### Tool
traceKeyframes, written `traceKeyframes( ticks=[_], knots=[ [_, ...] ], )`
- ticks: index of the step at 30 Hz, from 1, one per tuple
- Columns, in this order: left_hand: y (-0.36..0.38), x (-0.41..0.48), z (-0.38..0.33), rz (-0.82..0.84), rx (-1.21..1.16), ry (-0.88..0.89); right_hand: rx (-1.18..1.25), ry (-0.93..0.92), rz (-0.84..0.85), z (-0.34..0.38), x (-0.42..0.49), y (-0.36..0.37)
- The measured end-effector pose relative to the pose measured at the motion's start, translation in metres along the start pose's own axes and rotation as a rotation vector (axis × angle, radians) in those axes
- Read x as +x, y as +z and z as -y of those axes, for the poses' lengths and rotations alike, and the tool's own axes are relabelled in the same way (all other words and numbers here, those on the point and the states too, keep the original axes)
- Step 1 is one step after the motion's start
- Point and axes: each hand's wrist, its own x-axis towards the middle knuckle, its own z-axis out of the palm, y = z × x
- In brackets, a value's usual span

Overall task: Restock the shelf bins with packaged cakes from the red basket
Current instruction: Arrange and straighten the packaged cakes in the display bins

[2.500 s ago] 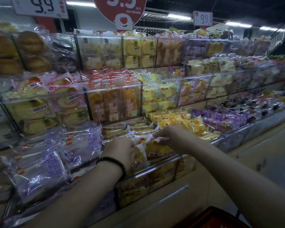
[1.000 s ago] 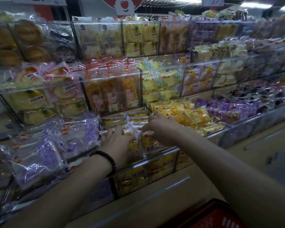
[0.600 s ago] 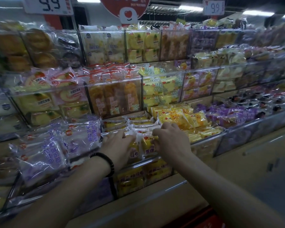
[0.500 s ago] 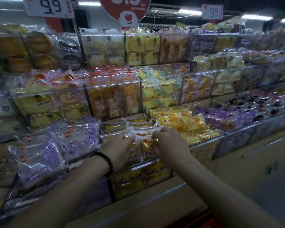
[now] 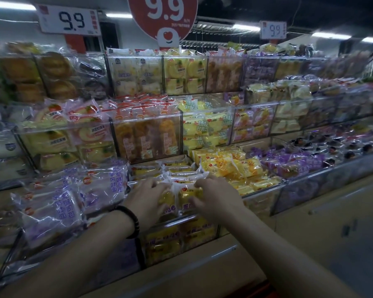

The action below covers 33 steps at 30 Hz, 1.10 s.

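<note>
Nearest, shows only a red sliver (image 5: 269,290) at the bottom edge beside the right forearm, too little to tell as the basket. Reaches up from that edge with both forearms, a black bracelet (image 5: 128,220) round the left wrist. Curls the left hand (image 5: 146,196) over a yellow cake packet (image 5: 167,197) at the front of the low bin (image 5: 181,219), fingers bent down onto the wrapper. Pinches with the right hand (image 5: 217,198) the crimped top edge of the neighbouring packet (image 5: 188,196), fingers curled above it. Holds the two packets upright, side by side and touching, just behind the bin's clear front wall, with more of the same kind stacked behind and below. Beside the bin, has purple-printed toast packets (image 5: 73,196) piled to the left and bright yellow packets (image 5: 230,166) heaped to the right, then purple packets (image 5: 293,162) further right. One tier up, stands orange-brown cakes (image 5: 146,138) on end in a clear box, between roll cakes (image 5: 88,130) and yellow-green packets (image 5: 204,130). Higher still, stacks round buns (image 5: 56,74) and pale packets (image 5: 136,76). Farthest, hangs a white price card (image 5: 69,21) and a round red sign (image 5: 163,16), both reading 9.9.
</note>
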Motion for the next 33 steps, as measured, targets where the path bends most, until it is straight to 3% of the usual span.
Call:
traceKeyframes(
  ticks=[4, 9, 15, 20, 25, 33],
  knots=[
    [-0.042, 0.015, -0.005, -0.001, 0.203, 0.048, 0.108, 0.007, -0.004, -0.020, 0.007, -0.029],
    [-0.078, 0.073, -0.027, 0.041, -0.054, 0.166, 0.046, 0.025, -0.021, -0.060, 0.031, -0.069],
    [-0.068, 0.158, -0.080, 0.062, -0.058, 0.261, -0.148, 0.057, 0.045, -0.137, 0.071, -0.098],
    [-0.036, 0.214, -0.130, 0.089, 0.015, 0.316, -0.149, 0.006, 0.221, -0.171, 0.096, -0.087],
    [-0.006, 0.239, -0.131, 0.087, 0.169, 0.290, -0.125, -0.063, 0.307, -0.195, 0.119, -0.072],
    [0.012, 0.228, -0.120, 0.175, 0.115, 0.178, -0.151, -0.142, 0.320, -0.216, 0.127, -0.061]
  ],
)
